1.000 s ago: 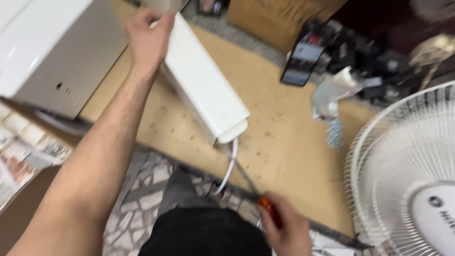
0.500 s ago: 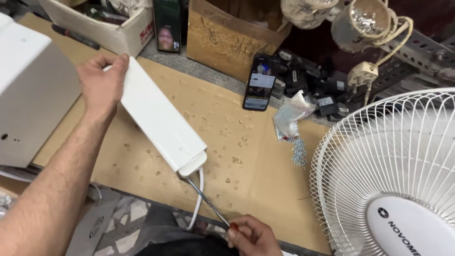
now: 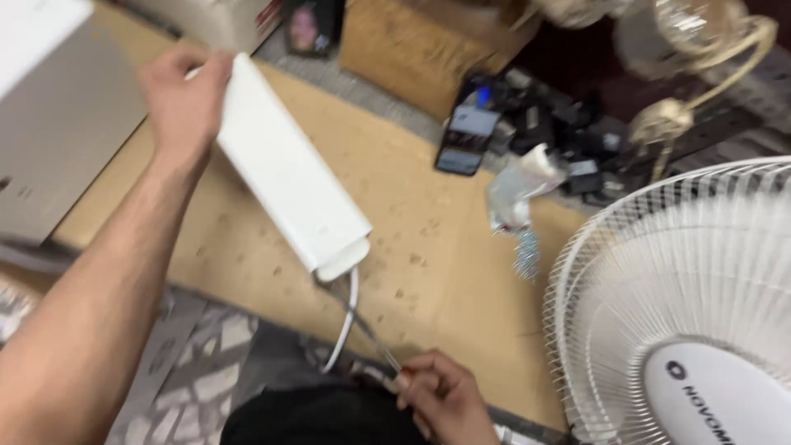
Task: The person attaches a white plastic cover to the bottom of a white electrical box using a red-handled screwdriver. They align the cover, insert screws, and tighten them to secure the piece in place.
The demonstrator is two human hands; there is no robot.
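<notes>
My left hand grips the far end of a long white box-shaped device that lies slantwise over a brown board. A white cable hangs from the device's near end. My right hand at the bottom holds a screwdriver with an orange handle. Its metal shaft points up to the near end of the device, beside the cable.
A white fan with a wire grille stands at the right. A phone, black parts and a small clear bag lie behind the board. A cardboard box stands at the back and a large white appliance at the left.
The view has swung about while both hands kept their hold. The screwdriver tip has stayed at the device's near end, and my right hand has come further into view.
</notes>
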